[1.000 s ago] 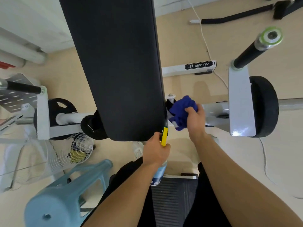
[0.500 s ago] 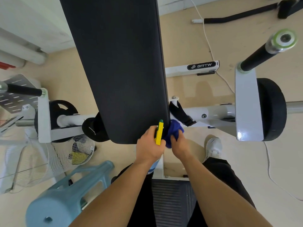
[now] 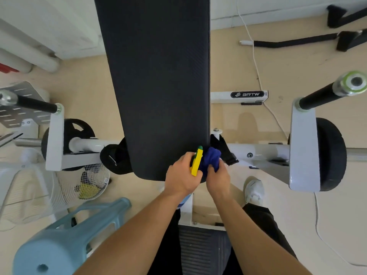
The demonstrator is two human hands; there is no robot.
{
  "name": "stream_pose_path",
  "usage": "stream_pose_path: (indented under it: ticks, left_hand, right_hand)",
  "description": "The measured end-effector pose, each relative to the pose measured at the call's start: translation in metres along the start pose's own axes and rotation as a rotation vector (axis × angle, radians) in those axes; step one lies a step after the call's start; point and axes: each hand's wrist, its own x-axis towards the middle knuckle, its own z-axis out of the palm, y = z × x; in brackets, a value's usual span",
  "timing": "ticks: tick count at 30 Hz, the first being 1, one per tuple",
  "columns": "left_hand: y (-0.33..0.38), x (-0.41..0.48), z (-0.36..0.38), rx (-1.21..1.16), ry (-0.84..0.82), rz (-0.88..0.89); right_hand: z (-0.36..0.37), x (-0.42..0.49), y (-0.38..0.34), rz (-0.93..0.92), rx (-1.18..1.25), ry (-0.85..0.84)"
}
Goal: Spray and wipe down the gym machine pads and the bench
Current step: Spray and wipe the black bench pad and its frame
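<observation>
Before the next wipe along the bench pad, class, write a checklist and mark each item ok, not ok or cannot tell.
1. Right hand grips the blue cloth: ok.
2. Left hand holds the spray bottle: ok.
3. Cloth sits at the bench pad's near right corner: ok.
4. Pad already wet with spray: cannot tell.
5. Nothing lying on the pad ahead: ok.

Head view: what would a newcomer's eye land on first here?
The long black bench pad runs down the centre of the frame, dominating it. At its near right corner the left hand grips a spray bottle with a yellow trigger, and the right hand bunches a blue cloth beside it. A black weight plate on the white frame sits at right, a pale blue stool at lower left.
</observation>
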Motion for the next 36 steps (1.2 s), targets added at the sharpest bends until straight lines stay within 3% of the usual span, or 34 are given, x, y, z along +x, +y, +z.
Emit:
stream_pose_path:
  ticks: [4,7,13,17,23,27,31,36]
  left_hand:
    - [0.000,-0.006,-0.021,-0.020,0.032,-0.021]
    - [-0.008,-0.011,-0.045,-0.114,0.133,-0.075]
    - [-0.054,-0.014,-0.119,-0.423,0.363,-0.303]
    - [-0.097,-0.015,-0.175,-0.536,0.547,-0.366]
    - [-0.168,-0.011,-0.255,-0.578,0.745,-0.408]
    - [-0.208,-0.004,-0.287,-0.590,0.762,-0.419]
    - [-0.230,0.003,-0.294,-0.506,0.677,-0.389]
    - [-0.242,0.001,-0.290,-0.595,0.768,-0.455]
  right_hand:
    - [-0.004,0.009,-0.025,0.190,-0.329,-0.117]
    - [-0.001,0.002,-0.076,0.294,-0.263,-0.223]
    - [0.075,-0.053,-0.195,-0.030,0.188,-0.423]
    - [0.142,-0.070,-0.245,-0.022,0.422,-0.625]
    - [0.248,-0.081,-0.290,-0.088,0.345,-0.627]
    - [0.299,-0.077,-0.303,-0.174,0.310,-0.598]
    - [0.327,-0.074,-0.307,-0.265,0.370,-0.610]
    - [0.355,-0.075,-0.303,-0.344,0.401,-0.681]
